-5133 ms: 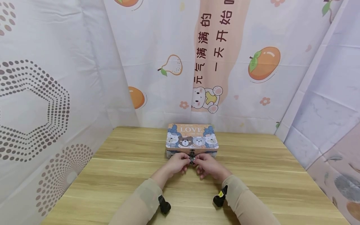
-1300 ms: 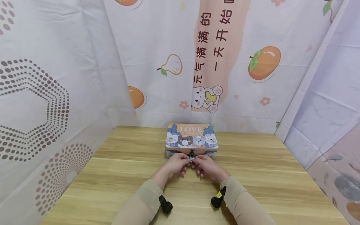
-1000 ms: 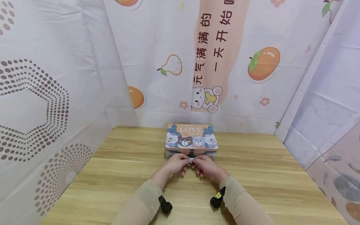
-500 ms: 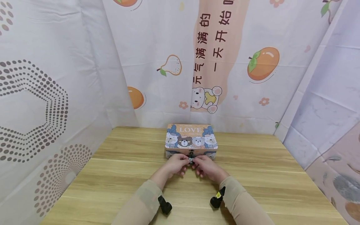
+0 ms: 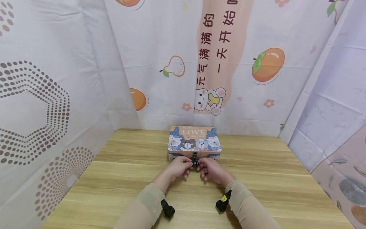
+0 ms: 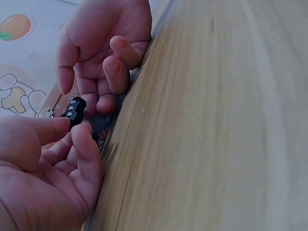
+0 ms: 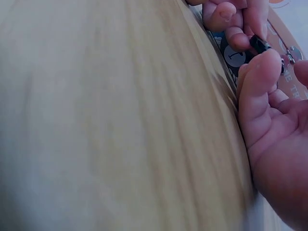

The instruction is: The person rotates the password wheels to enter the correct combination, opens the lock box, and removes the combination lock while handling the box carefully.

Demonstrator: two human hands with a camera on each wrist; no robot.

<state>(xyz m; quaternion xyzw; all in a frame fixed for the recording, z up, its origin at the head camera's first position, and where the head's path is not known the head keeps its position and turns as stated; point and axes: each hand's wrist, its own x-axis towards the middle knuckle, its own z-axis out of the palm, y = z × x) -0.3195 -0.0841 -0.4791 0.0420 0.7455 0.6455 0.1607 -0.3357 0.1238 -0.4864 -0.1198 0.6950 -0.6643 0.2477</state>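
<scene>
A small black combination padlock (image 5: 195, 163) with white number dials hangs at the front latch (image 5: 195, 155) of a closed tin box (image 5: 195, 144) printed with bears and "LOVE". My left hand (image 5: 178, 166) pinches the padlock from its left side between thumb and index finger. In the left wrist view the dials of the padlock (image 6: 75, 110) face the camera. My right hand (image 5: 213, 170) is close on the other side, its thumb raised away from the lock and its fingers loosely bent. Whether a right fingertip touches the lock from behind I cannot tell.
The box stands near the back edge of a wooden table (image 5: 137, 181). Fruit-printed curtains (image 5: 160, 38) hang behind it, with more cloth to the left and right. A black wrist camera (image 5: 168, 209) is strapped to each forearm.
Moments ago both hands pinched the padlock and its lighter surface showed. Now the right thumb and fingers have parted from it and drawn slightly right, leaving the black dial face in sight.
</scene>
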